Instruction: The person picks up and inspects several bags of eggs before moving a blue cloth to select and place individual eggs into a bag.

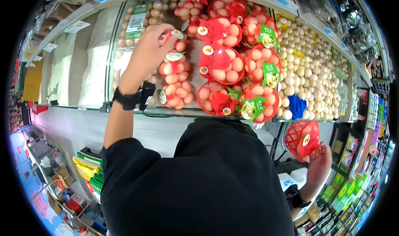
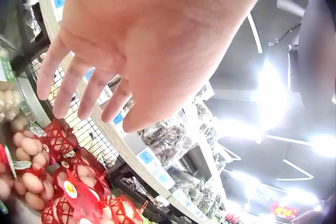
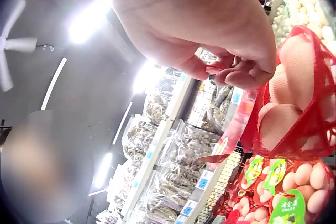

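My left hand [image 1: 153, 47] reaches over a column of netted eggs [image 1: 176, 72] with oval white-and-green tags. In the left wrist view its fingers [image 2: 68, 90] hang loosely extended, with nothing held in them. Off to the right, past the counter's front edge, my right hand [image 1: 319, 163] pinches the gathered top of a red net bag of eggs [image 1: 296, 138]. Pinkish-brown eggs [image 3: 281, 121] show through that mesh in the right wrist view, and a red strip tag hangs beside the fingers.
More red net bags of eggs [image 1: 226, 66] with green tags fill the middle of the display. Loose pale eggs [image 1: 309, 61] lie in the right compartment beside a crumpled blue bag [image 1: 297, 106]. Boxed eggs [image 1: 135, 24] stand at back left. A price-tagged shelf edge [image 1: 286, 3] runs above.
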The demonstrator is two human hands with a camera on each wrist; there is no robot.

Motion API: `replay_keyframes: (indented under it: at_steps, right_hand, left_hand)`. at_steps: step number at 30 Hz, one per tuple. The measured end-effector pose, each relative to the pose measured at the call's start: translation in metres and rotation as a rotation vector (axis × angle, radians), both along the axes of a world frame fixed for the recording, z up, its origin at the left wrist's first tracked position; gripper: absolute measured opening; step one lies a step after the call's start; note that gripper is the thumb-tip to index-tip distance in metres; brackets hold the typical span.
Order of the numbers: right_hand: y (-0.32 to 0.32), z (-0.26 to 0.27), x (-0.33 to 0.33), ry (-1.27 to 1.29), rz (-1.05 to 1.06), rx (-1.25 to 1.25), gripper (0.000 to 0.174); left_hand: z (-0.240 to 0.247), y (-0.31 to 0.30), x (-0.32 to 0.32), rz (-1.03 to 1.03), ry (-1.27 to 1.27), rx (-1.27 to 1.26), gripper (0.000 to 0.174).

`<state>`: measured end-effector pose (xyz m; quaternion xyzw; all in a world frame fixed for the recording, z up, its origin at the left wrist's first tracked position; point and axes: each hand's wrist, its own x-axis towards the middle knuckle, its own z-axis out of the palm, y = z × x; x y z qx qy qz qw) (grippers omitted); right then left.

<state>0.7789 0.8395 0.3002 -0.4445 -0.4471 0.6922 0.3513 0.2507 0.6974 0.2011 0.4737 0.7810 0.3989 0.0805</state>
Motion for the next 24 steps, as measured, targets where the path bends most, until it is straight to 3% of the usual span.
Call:
replay_keyframes:
  at_steps: [2, 5, 9, 11, 15, 18, 22, 24]
  right_hand:
    - [0.002, 0.021, 0.002, -0.03, -0.007, 0.031, 0.021]
    - [0.015, 0.043, -0.007, 0.049, 0.128, 0.061, 0.021]
    - [0.024, 0.053, -0.035, -0.032, 0.165, 0.118, 0.029]
    - [0.025, 0.049, -0.056, -0.064, 0.254, 0.137, 0.031]
    - [0.027, 0.037, -0.107, -0.005, 0.495, 0.11, 0.018]
    - [0.026, 0.02, -0.148, 0.071, 0.701, 0.113, 0.012]
    - [0.022, -0.014, -0.187, -0.008, 1.077, 0.049, 0.014]
    - [0.007, -0.038, -0.204, -0.01, 1.1, 0.079, 0.023]
  left_hand:
    - [0.008, -0.014, 0.018, 0.031, -0.178, -0.068, 0.026]
    - [-0.012, -0.032, 0.044, 0.034, -0.17, -0.034, 0.024]
    - [-0.031, -0.051, 0.094, 0.102, -0.257, -0.013, 0.022]
    - [-0.04, -0.057, 0.117, 0.102, -0.315, -0.061, 0.021]
    - [-0.047, -0.073, 0.171, 0.184, -0.362, -0.02, 0.018]
    - [-0.027, -0.088, 0.204, 0.275, -0.34, -0.056, 0.019]
    - [-0.015, -0.115, 0.232, 0.46, -0.356, -0.067, 0.02]
    - [-0.016, -0.127, 0.239, 0.494, -0.361, -0.065, 0.02]
